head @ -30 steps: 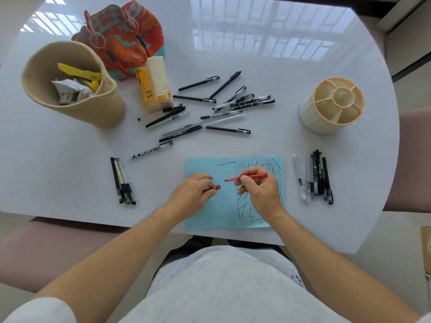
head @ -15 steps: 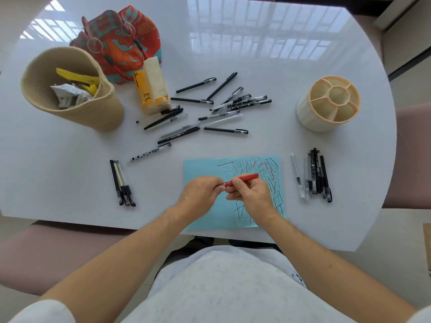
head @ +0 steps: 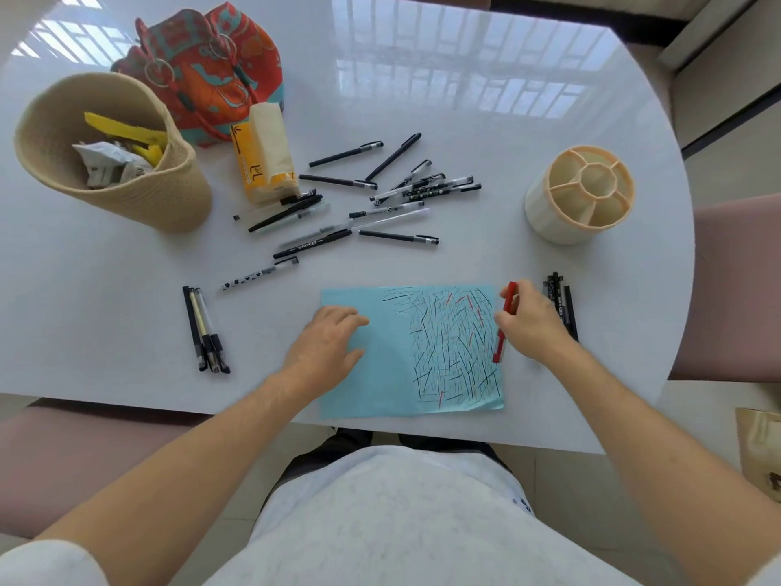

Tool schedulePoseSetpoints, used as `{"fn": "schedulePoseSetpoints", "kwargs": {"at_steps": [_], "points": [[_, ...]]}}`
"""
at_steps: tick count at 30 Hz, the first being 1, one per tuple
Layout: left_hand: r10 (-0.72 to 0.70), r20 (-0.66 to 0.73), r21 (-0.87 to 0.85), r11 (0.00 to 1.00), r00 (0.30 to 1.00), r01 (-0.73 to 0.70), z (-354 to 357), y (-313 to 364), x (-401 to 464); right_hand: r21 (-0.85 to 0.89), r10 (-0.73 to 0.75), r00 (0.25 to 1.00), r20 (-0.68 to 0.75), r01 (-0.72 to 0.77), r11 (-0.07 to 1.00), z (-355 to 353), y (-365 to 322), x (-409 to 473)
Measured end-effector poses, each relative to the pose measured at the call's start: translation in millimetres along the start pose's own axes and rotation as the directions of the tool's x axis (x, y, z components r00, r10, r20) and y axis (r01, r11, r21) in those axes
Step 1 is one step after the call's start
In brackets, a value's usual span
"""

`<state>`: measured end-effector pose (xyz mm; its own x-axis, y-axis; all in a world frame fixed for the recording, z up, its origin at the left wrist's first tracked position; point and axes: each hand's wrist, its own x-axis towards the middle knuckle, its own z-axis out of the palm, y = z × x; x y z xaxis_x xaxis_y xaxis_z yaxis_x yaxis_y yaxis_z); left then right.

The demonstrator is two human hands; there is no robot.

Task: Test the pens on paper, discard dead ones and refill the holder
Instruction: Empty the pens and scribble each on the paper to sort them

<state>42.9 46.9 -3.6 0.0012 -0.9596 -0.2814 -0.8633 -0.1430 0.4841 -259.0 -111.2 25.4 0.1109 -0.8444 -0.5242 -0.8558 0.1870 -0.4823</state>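
**Red pen held at the paper's right edge**

We judge the red pen [head: 505, 321] to be light, stiff and smooth, a thing that rolls and slips easily, so the middle of the barrel is the sensible place to hold it, with fingers on opposite sides. A light pinch should do.

Our right hand [head: 534, 323] has its fingers and thumb curled round the pen near its upper half, so the pen runs roughly upright in the view, its lower end poking out below the fingers and lying over the right edge of the blue paper [head: 363, 387]. Just beyond the hand, on its far side from the paper, lies a neat row of black pens [head: 562, 298], close enough that the hand partly hides it. The holder [head: 545, 213] stands farther away, up and to the right of the grip, and looks empty.

Our left hand [head: 327, 344] lies flat with relaxed, spread fingers on the unmarked part of the paper, holding nothing, well apart from the pen.
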Motion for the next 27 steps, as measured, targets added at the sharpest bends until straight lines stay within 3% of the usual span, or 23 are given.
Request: {"fn": "schedulePoseSetpoints", "kwargs": {"at_steps": [4,9,12,18,24,27], "points": [[-0.038,0.031,0.06,0.998,0.999,0.036,1,-8,-7,-0.161,-0.04,0.999,0.005,0.041,0.986,5,16,7],[-0.05,0.036,0.066,0.997,0.998,0.047,1,-15,-16,-0.281,-0.108,0.982,-0.156,0.061,0.958,14,16,12],[-0.045,0.068,0.076,0.996,0.997,0.04,1,-20,-20,-0.342,-0.181,0.967,-0.178,0.112,0.933,23,-12,19],[-0.043,0.147,0.053,0.998,0.988,0.035,-5,-23,-22,-0.287,-0.429,0.898,-0.098,0.387,0.876,58,-105,55],[-0.056,0.168,0.051,0.998,0.984,0.048,-7,-22,-21,-0.563,-0.355,0.929,0.102,0.348,0.75,85,-142,83],[-0.073,0.158,0.046,0.997,0.985,0.066,-5,-21,-19,-0.579,-0.377,0.917,0.126,0.377,0.723,85,-133,80]]}}
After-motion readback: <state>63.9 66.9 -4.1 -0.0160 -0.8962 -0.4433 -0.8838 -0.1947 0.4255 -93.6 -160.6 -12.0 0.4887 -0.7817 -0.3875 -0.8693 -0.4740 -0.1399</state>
